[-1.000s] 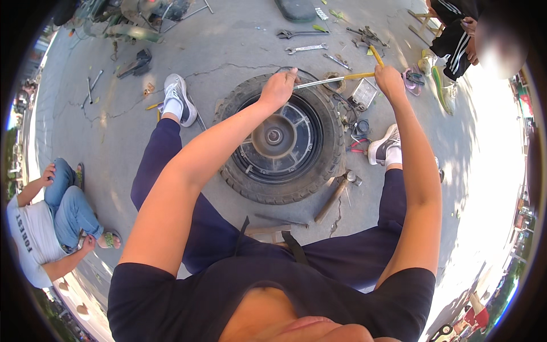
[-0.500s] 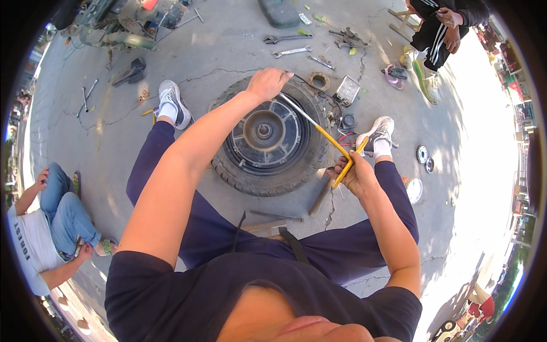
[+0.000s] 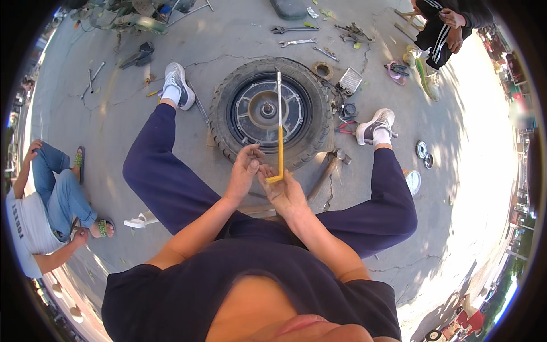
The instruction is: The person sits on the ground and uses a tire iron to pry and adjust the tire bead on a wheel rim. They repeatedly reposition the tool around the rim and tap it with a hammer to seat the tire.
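Observation:
Between my legs a wheel with a black tyre [image 3: 223,114] lies flat, its metal hub [image 3: 265,108] facing up. My right hand [image 3: 286,195], palm up, holds a socket wrench [image 3: 280,139] by the bent end of its yellow handle. The silver shaft of the wrench reaches over the hub toward the tyre's far edge; whether its tip touches anything is unclear. Close by on the left, my left hand [image 3: 241,176] has its fingers apart and holds nothing, near the tyre's front edge.
A hammer [image 3: 326,175] lies right of my hands. Beyond the wheel are spanners [image 3: 298,42], a metal ring [image 3: 322,70] and a finned part [image 3: 350,81]. One person [image 3: 57,199] sits at left, another [image 3: 450,34] at far right. Small round parts [image 3: 421,149] lie beyond my right foot.
My left hand has left the tyre's far side and come back near my right hand. My right hand has moved leftward, swinging the wrench from a slant to nearly straight ahead.

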Demonstrator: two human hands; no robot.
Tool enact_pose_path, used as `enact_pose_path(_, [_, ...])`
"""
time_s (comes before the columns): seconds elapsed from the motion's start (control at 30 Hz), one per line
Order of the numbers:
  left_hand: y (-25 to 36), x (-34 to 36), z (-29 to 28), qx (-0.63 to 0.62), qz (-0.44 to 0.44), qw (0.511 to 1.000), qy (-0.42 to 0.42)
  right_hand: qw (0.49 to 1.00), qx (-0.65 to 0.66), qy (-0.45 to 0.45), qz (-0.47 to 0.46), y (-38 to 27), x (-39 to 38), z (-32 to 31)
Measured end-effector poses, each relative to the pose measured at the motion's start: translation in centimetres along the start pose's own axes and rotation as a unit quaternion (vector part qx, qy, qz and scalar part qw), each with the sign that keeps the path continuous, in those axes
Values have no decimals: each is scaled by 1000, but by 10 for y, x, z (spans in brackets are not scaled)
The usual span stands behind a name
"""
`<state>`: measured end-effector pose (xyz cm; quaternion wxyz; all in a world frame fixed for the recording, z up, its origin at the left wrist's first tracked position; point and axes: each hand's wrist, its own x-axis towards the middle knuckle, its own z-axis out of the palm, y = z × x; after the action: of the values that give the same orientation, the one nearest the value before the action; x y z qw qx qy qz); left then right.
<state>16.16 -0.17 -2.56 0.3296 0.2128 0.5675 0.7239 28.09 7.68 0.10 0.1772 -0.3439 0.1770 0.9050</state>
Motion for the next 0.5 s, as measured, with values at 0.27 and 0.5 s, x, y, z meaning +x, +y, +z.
enact_pose_path(0.27, [13, -9, -5, -54, -91, 981, -164, 989, -36, -144, -13, 21, 23, -14])
enact_pose_path(0.5, [16, -20, 24, -96, -162, 961, -204, 966, -211, -104, -113, 1, -17, -27])
